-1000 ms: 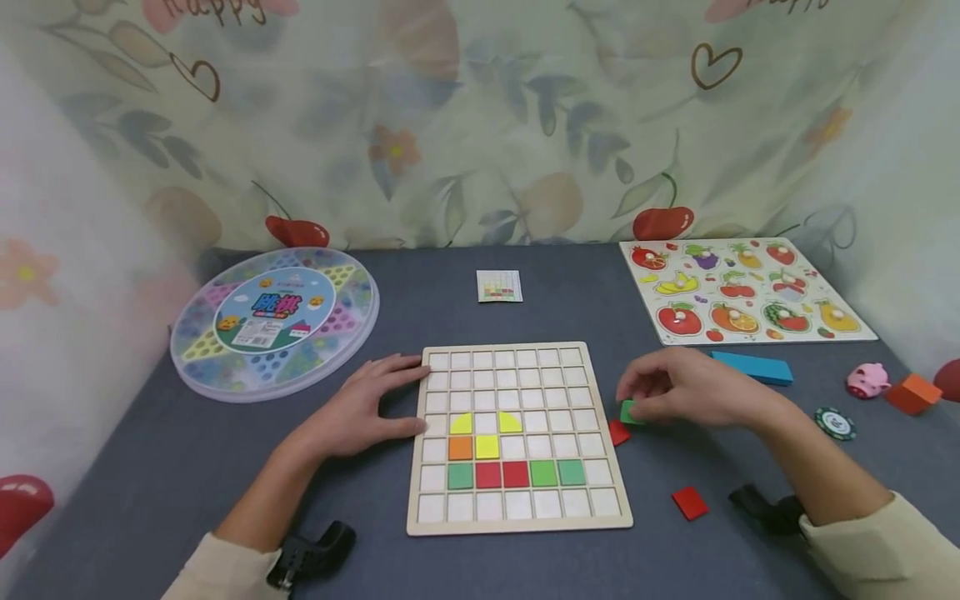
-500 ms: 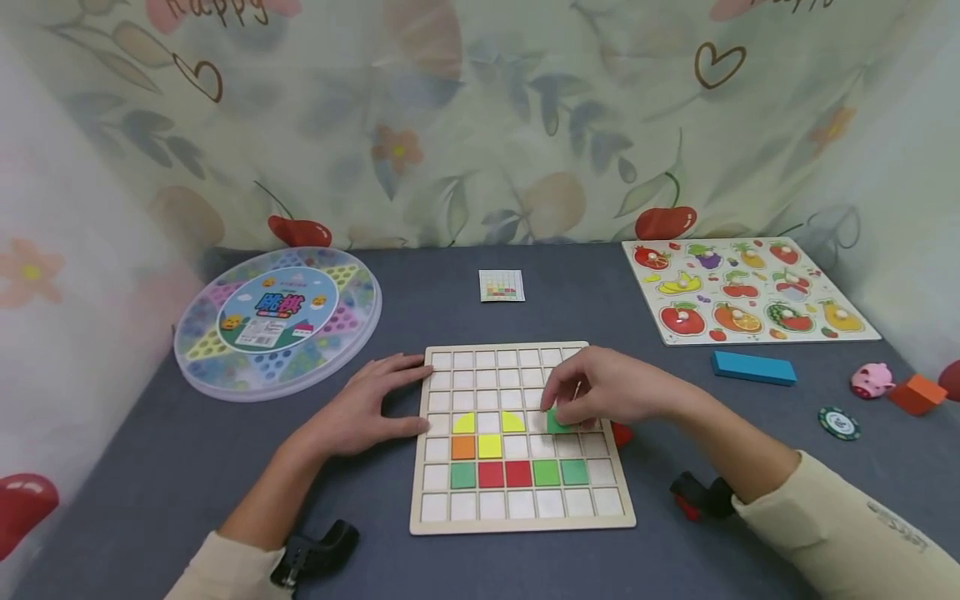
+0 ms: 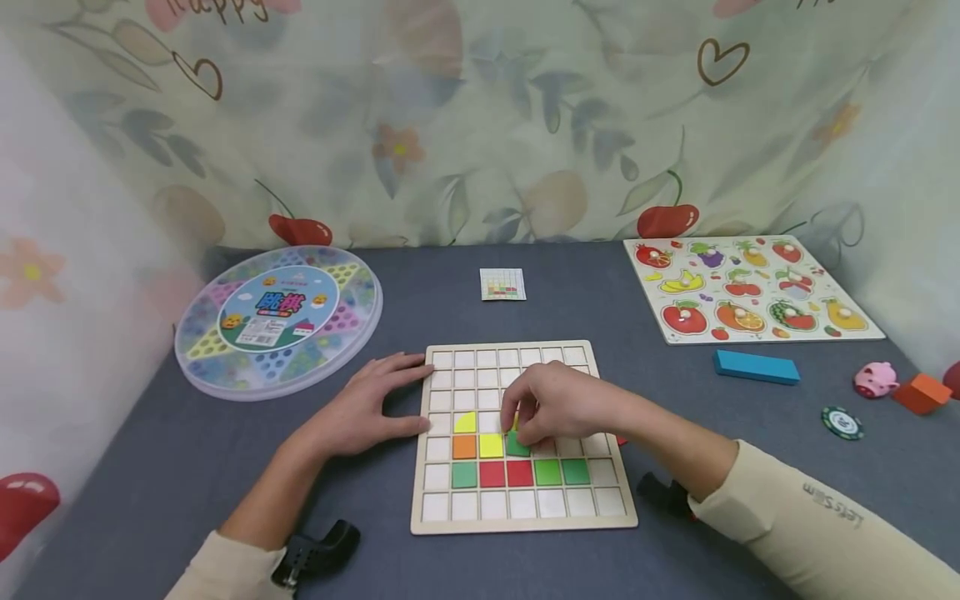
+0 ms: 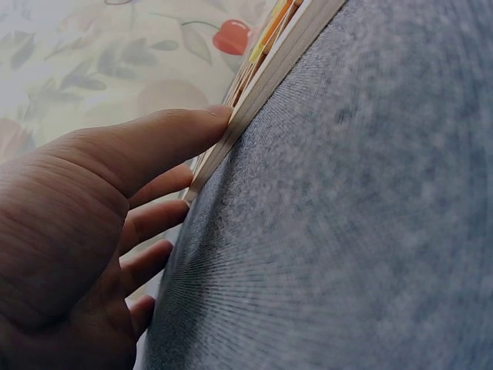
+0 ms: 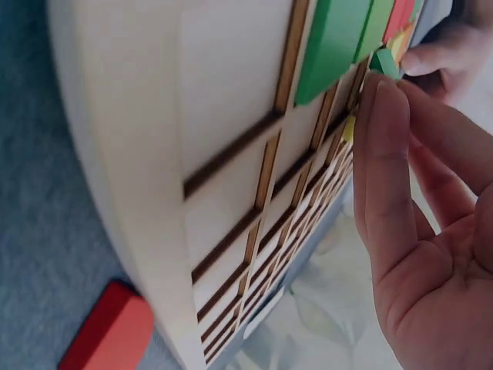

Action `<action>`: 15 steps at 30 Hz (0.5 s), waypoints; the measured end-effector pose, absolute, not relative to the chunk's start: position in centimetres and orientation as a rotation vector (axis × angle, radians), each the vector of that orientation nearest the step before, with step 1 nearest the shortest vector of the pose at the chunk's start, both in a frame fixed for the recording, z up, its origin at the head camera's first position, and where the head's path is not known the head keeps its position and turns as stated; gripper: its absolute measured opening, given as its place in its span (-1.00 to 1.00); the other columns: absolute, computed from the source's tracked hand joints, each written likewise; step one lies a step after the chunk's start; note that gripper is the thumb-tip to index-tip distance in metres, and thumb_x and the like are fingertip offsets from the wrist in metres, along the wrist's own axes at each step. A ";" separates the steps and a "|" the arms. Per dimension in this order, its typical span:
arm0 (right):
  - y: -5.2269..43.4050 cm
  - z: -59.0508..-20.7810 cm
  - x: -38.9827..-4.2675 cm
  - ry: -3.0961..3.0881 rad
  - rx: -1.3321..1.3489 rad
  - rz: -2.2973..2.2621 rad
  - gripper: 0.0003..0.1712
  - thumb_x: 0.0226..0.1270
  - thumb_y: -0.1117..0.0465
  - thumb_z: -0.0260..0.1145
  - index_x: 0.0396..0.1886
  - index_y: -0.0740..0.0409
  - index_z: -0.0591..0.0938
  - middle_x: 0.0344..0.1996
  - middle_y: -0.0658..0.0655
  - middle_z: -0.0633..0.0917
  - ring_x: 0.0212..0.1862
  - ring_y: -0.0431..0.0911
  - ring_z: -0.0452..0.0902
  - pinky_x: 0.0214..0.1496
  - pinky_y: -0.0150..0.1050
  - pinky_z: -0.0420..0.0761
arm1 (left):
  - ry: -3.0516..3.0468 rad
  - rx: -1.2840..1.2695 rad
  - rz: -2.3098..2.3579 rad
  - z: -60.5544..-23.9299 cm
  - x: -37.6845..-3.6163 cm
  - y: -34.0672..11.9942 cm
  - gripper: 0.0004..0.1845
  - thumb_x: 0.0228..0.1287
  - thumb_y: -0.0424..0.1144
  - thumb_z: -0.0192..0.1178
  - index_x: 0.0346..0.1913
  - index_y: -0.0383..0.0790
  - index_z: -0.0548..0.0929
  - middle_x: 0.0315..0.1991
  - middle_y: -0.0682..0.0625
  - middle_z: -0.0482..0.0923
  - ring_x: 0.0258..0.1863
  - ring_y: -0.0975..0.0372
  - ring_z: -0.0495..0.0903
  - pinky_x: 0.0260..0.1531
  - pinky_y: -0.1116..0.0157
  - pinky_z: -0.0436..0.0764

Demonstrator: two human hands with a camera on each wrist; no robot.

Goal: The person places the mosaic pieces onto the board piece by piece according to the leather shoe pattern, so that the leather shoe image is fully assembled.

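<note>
Right hand (image 3: pixel 558 408) pinching small green square tile (image 3: pixel 517 444) over wooden grid board (image 3: pixel 525 523), beside yellow tile (image 3: pixel 491 446). Left hand (image 3: pixel 360 408), fingers straight, pressed against board edge, steadying it on grey surface (image 3: pixel 187 467).

Grid board (image 3: pixel 517 517) centre, round game case (image 3: pixel 225 367) left, fruit puzzle (image 3: pixel 862 329) right, card (image 3: pixel 502 284) behind.
</note>
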State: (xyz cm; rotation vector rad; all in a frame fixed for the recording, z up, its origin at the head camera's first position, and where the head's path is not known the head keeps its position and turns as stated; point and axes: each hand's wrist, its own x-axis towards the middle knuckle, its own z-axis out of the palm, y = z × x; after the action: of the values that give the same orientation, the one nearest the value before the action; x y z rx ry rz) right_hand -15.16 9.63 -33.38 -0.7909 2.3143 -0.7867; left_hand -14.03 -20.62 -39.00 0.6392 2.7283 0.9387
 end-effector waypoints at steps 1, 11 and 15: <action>9.5 -33.4 -15.1 2.328 -0.785 -0.776 -0.80 0.21 0.43 0.41 -0.36 0.01 0.78 -0.55 -0.03 0.69 -0.54 -0.17 0.60 -0.38 -0.30 0.56 | 2.729 0.639 0.937 -39.0 -14.1 -20.6 -0.21 0.29 0.06 0.42 0.53 -0.05 0.43 0.60 -0.11 0.23 0.62 -0.18 0.04 0.48 -0.33 0.08; 8.8 -33.7 -14.3 2.422 -0.796 -0.718 -0.77 0.17 0.45 0.45 -0.43 0.01 0.80 -0.57 -0.06 0.66 -0.45 -0.18 0.52 -0.35 -0.30 0.53 | 2.725 0.634 0.934 -39.0 -14.1 -20.7 -0.21 0.29 0.08 0.41 0.53 -0.04 0.43 0.60 -0.10 0.22 0.62 -0.18 0.03 0.50 -0.33 0.03; 8.6 -33.8 -14.1 2.469 -0.785 -0.672 -0.78 0.19 0.41 0.46 -0.41 -0.03 0.81 -0.55 -0.08 0.65 -0.40 -0.16 0.49 -0.34 -0.28 0.49 | 2.727 0.629 0.933 -39.1 -14.0 -20.7 -0.22 0.29 0.08 0.41 0.53 -0.03 0.43 0.60 -0.10 0.22 0.62 -0.18 0.03 0.49 -0.33 0.05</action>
State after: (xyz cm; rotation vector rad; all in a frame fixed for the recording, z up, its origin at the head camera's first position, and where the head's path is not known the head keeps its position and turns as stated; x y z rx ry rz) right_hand -14.09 8.64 -33.78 -0.7853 2.4694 -0.6716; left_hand -14.04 -20.65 -39.09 0.6290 2.7273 0.9328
